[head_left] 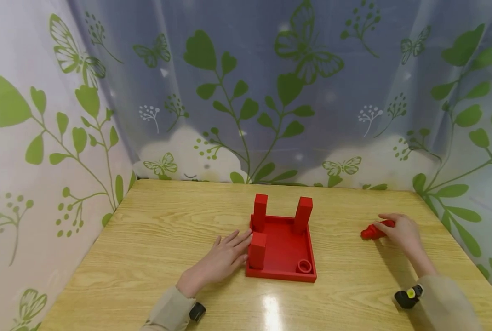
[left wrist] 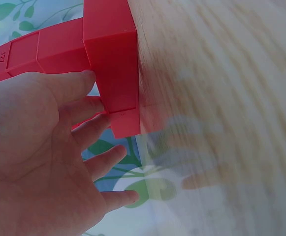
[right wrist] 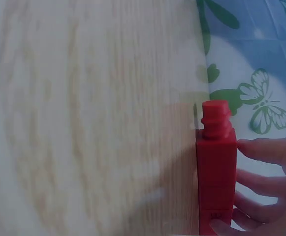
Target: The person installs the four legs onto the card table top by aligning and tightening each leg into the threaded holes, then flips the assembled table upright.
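Note:
A shallow red tray (head_left: 283,248) lies on the table with three upright square posts, among them the front-left post (head_left: 257,250). Its front-right corner holds a round red socket (head_left: 299,266). My left hand (head_left: 219,262) is spread along the tray's left side, fingers extended, fingertips right at the wall and the front-left post. Over to the right, my right hand (head_left: 403,232) grips a loose red square post with a threaded end (right wrist: 216,172) between thumb and fingers. That post lies sideways at the tabletop, its thread pointing away from the palm.
The light wood table (head_left: 180,220) carries the tray near its middle. Behind it hangs a curtain (head_left: 237,138) printed with leaves and butterflies, which also rises on the left and right sides. Dark devices (head_left: 197,312) are strapped to both wrists over beige sleeves.

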Demonstrator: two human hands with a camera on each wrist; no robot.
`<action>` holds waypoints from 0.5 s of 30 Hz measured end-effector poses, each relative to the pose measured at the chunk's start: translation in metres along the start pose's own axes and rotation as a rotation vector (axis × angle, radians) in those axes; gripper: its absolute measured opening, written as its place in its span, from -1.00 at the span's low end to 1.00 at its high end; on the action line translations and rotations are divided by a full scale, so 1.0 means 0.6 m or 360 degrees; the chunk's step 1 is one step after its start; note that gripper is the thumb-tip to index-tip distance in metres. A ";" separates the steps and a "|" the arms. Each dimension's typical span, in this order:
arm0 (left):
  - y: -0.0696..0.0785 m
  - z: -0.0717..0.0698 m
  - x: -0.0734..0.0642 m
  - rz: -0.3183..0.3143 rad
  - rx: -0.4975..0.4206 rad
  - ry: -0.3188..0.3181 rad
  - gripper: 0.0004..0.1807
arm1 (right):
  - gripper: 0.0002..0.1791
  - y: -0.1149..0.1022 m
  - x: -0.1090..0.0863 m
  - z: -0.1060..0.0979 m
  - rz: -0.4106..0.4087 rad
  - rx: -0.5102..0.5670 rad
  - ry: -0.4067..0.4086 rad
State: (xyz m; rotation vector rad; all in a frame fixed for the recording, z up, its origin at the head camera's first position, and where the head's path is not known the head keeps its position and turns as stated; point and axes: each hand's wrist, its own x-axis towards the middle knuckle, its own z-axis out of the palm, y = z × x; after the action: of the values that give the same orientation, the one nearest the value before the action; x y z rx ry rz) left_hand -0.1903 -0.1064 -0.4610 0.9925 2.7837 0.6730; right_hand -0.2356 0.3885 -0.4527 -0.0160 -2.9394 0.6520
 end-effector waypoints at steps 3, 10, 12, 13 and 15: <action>0.002 0.000 0.000 -0.0003 -0.0007 0.0001 -0.41 | -0.54 -0.002 0.005 0.001 -0.0033 -0.0002 -0.0014; 0.003 0.000 -0.001 -0.0016 -0.0004 0.0005 -0.41 | -0.52 -0.003 0.007 -0.003 -0.0117 0.0154 -0.0150; 0.003 0.000 0.000 -0.0016 -0.0007 0.0006 -0.41 | -0.46 -0.004 0.006 -0.003 -0.0141 0.0220 -0.0181; 0.003 0.000 0.000 -0.0016 -0.0007 0.0006 -0.41 | -0.43 -0.005 0.005 -0.003 -0.0147 0.0245 -0.0189; 0.003 0.001 0.000 -0.0014 -0.0008 0.0004 -0.41 | -0.38 -0.006 0.004 -0.004 -0.0146 0.0295 -0.0183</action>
State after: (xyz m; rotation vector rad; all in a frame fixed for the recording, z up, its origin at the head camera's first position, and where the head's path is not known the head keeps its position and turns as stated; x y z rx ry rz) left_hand -0.1894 -0.1049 -0.4605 0.9782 2.7856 0.6804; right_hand -0.2376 0.3865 -0.4488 0.1793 -2.9524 0.9374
